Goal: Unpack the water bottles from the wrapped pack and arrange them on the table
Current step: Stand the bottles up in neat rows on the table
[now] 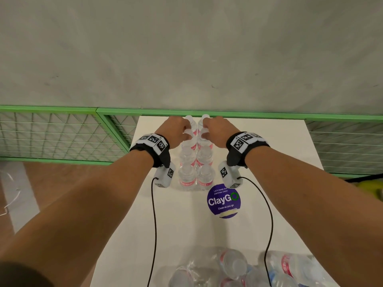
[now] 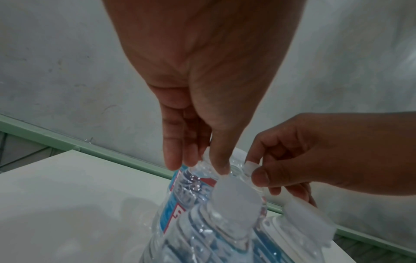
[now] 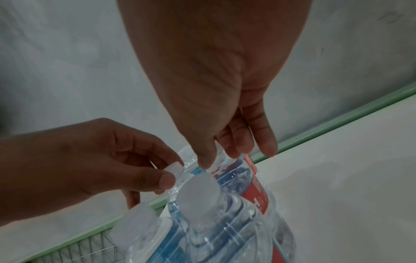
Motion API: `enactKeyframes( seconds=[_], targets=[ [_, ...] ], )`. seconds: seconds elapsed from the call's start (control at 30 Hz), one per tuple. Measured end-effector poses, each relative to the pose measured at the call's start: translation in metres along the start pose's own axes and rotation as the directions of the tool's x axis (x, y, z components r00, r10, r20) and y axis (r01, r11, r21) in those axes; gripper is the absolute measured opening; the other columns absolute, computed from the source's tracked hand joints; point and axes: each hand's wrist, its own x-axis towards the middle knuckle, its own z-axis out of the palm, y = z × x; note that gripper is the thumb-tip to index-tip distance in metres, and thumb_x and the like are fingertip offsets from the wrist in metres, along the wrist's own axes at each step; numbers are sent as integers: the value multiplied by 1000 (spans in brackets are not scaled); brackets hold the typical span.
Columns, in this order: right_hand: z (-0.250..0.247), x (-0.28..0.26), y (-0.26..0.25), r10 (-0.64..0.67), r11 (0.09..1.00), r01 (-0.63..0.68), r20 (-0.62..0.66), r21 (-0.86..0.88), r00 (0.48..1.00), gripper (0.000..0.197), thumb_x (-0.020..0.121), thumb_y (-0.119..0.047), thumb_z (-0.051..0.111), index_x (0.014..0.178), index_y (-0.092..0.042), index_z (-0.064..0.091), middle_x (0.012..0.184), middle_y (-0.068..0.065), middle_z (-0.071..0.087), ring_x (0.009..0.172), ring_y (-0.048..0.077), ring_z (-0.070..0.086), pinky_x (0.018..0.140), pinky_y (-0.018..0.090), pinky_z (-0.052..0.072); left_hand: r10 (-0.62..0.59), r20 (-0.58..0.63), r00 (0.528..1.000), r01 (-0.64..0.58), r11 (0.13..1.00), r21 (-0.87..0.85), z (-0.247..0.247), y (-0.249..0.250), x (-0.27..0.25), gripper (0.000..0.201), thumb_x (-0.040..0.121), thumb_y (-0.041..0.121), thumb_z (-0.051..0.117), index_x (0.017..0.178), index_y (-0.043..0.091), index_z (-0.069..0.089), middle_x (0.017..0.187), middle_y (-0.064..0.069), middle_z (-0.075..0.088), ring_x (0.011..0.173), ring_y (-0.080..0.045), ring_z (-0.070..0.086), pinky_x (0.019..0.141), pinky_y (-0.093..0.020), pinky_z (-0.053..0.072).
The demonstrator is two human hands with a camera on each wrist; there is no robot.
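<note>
Wrapped pack [image 1: 238, 270] nearest; hands [image 1: 180, 129] pinch caps [image 2: 234, 194].

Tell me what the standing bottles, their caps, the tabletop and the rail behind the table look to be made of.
Standing bottles: clear thin plastic, glossy; ribbed walls glint and show the water inside.
Caps: translucent whitish plastic, matte.
Tabletop: smooth white surface, probably laminate or painted board; it gives a soft sheen.
Rail: likely green-painted metal, with wire mesh below it.

The wrapped pack [image 1: 244, 270] is cut off by the head view's lower edge. My fingers [image 1: 187, 129] cover the far bottles' [image 1: 193, 129] necks; label print blurs.
</note>
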Motion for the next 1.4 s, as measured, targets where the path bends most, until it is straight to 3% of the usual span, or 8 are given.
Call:
enactKeyframes(
  seconds=[0.17, 0.3, 0.4, 0.53, 0.63, 0.83, 1.03, 1.4],
  targets=[
    [-2, -1, 1, -15, 1000, 15, 1, 18, 1000, 27, 91, -31, 62, 110, -13, 59, 104, 14, 62, 88, 33, 61, 70, 33, 45, 35, 9, 999, -35, 999, 2, -3, -1, 0, 24, 83, 25, 73, 104, 12, 73, 93, -6, 70, 85, -24, 62, 79, -35, 51],
    [-5, -5, -1, 25, 998, -26, 12, 56, 1000, 37, 92, -35, 63, 120, -11, 57, 113, 14, 62, 98, 33, 61, 77, 34, 46, 13, 3, 1000, -13, 1000, -27, -2, -1, -3, 35, 83, 28, 75, 114, 13, 70, 101, -4, 70, 87, -21, 62, 81, -32, 50],
    [-12, -17, -2, 72, 992, -68, -34, 104, 997, 44, 93, -40, 61, 124, -9, 52, 114, 11, 62, 101, 32, 60, 83, 40, 51, -40, -81, 996, 28, 990, -139, -5, -2, -11, 41, 81, 33, 78, 116, 15, 66, 100, 0, 66, 80, -17, 59, 78, -29, 49],
    [-23, -47, -8, 66, 986, -39, -170, 161, 983, 22, 93, -37, 60, 92, -16, 55, 83, 2, 62, 75, 25, 57, 63, 33, 44, 9, -221, 975, -51, 982, -184, -17, 11, -44, 24, 82, 32, 76, 98, 16, 68, 87, 2, 63, 76, -15, 58, 73, -28, 49],
    [-23, -74, -20, -41, 985, 54, -82, 163, 996, 24, 89, -41, 63, 79, -22, 55, 74, -1, 62, 67, 19, 57, 60, 31, 44, 79, -162, 984, -102, 984, -143, -16, 25, -76, 24, 82, 35, 76, 98, 17, 70, 87, 4, 62, 74, -12, 57, 73, -28, 50],
    [-6, -110, -39, -147, 988, 135, 188, 78, 971, 29, 88, -38, 65, 108, -18, 59, 89, -2, 58, 77, 18, 56, 68, 28, 44, 8, 94, 996, -5, 1000, -26, 12, 38, -109, 44, 79, 34, 79, 119, 20, 66, 109, -1, 61, 84, -15, 55, 81, -31, 49],
    [9, -120, -44, -118, 992, 113, 112, 54, 987, 27, 92, -24, 62, 115, -13, 55, 97, 5, 57, 77, 21, 50, 67, 29, 36, 0, 74, 997, -3, 999, 50, 23, 40, -114, 35, 84, 23, 74, 118, 18, 66, 108, -7, 59, 100, -28, 59, 78, -31, 42],
    [16, -124, -45, -38, 997, 32, 73, 77, 997, 29, 91, -28, 63, 116, -14, 55, 105, 11, 63, 81, 23, 54, 76, 37, 51, -14, 19, 1000, 14, 1000, 26, 32, 36, -117, 37, 87, 24, 71, 123, 18, 63, 113, -7, 58, 103, -27, 57, 86, -33, 44]
  ],
)
